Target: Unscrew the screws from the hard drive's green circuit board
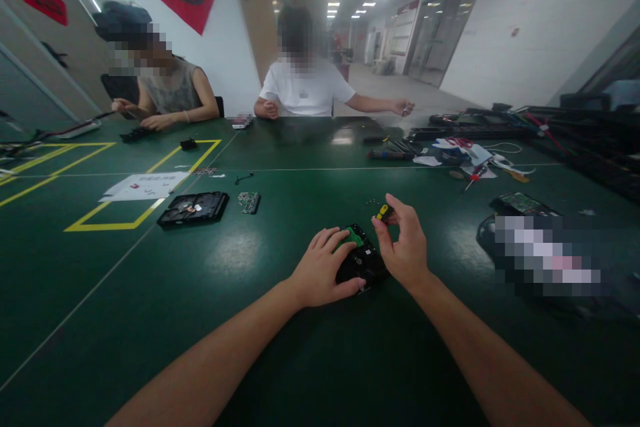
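A black hard drive (367, 257) with a green circuit board lies on the table in front of me. My left hand (327, 267) spreads over its left side, fingers on top and thumb along the near edge, holding it down. Above the drive's right end, my right hand (406, 240) pinches a short yellow-and-black screwdriver (383, 212) between thumb and fingers. Its tip cannot be made out. Just beyond lie several tiny screws (373, 201) on the green tabletop (280, 347).
An opened black casing (194, 208), a small circuit board (249, 202) and paper (145, 186) lie to the left. Pliers and tools (395, 149), a red-handled screwdriver (479, 173) and another board (527, 203) are on the right. Two people sit across the table.
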The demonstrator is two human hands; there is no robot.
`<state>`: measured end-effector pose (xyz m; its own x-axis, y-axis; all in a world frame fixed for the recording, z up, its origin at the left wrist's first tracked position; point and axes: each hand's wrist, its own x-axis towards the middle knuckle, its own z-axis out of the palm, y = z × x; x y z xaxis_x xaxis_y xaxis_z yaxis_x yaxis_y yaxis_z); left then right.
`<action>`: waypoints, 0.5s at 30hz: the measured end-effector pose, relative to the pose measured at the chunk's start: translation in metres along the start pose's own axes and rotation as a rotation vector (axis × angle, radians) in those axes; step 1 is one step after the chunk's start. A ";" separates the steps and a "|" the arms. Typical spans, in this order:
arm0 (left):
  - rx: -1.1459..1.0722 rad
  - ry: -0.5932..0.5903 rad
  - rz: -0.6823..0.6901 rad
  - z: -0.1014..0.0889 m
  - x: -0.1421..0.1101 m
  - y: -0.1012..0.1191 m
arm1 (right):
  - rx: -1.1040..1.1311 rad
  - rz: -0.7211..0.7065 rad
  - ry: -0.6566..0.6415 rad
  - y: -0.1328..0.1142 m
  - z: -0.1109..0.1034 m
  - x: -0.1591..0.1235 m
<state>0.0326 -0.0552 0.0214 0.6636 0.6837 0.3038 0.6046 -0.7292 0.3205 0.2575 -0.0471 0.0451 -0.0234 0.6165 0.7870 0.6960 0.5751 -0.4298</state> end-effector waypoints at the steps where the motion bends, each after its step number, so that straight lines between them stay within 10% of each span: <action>1: -0.001 0.002 0.002 0.000 0.000 0.000 | -0.016 -0.009 0.016 0.000 0.000 0.001; 15: -0.003 0.002 0.006 -0.002 -0.001 0.000 | 0.226 0.113 -0.174 -0.005 0.001 0.005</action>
<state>0.0314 -0.0555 0.0228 0.6665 0.6792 0.3075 0.5990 -0.7334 0.3215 0.2533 -0.0466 0.0512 -0.0908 0.7551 0.6493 0.5240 0.5906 -0.6136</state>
